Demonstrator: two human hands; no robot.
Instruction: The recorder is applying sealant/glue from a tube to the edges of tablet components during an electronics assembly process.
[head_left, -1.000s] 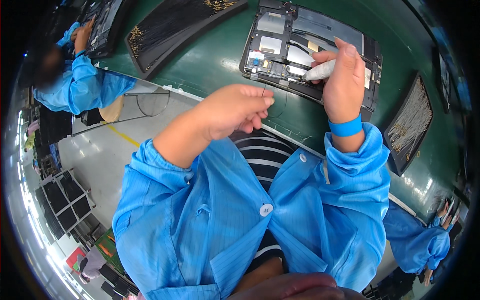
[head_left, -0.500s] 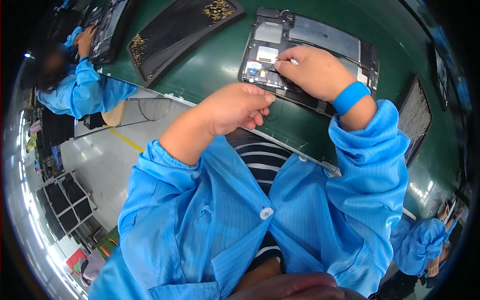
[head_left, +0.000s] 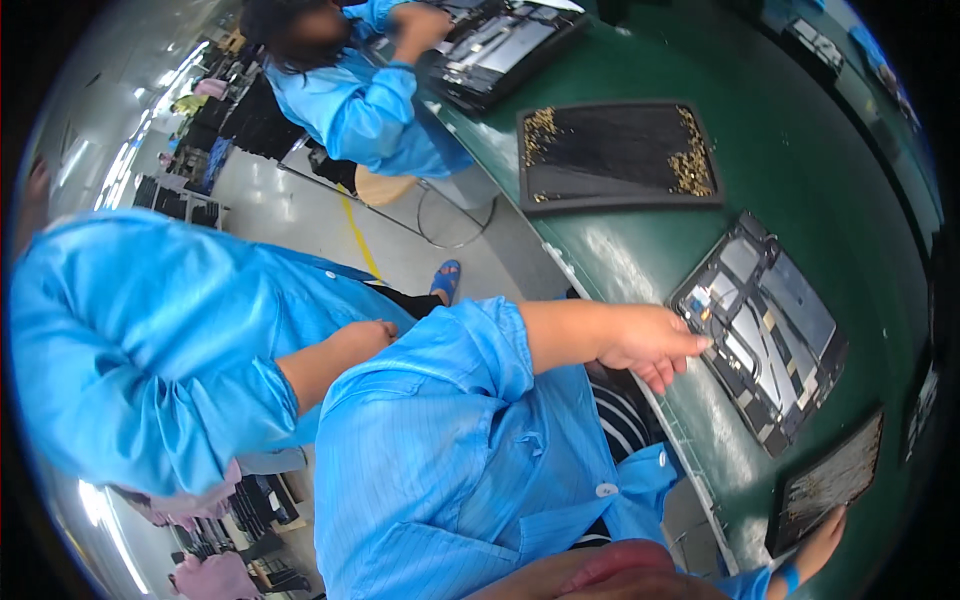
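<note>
My left hand is at the near edge of a thin opened electronic device, probably a laptop base with its inner parts bare. Thumb and forefinger are closed together at that edge, the other fingers curled; whatever they pinch is too small to make out. At the lower right, my right hand, with a blue band at the wrist, reaches to the near corner of a dark tray that holds many small thin pieces. Its fingers look stretched out along the tray's rim, and nothing shows in them.
A black tray with small gold-coloured pieces lies beyond the device on the green table. At the far left a co-worker handles another opened device. Close on my left stands another person in a blue coat.
My view has turned left. My right hand has left the opened device and gone right to the tray. My left hand stays pinched at the device's near edge. A person beside me has come into view.
</note>
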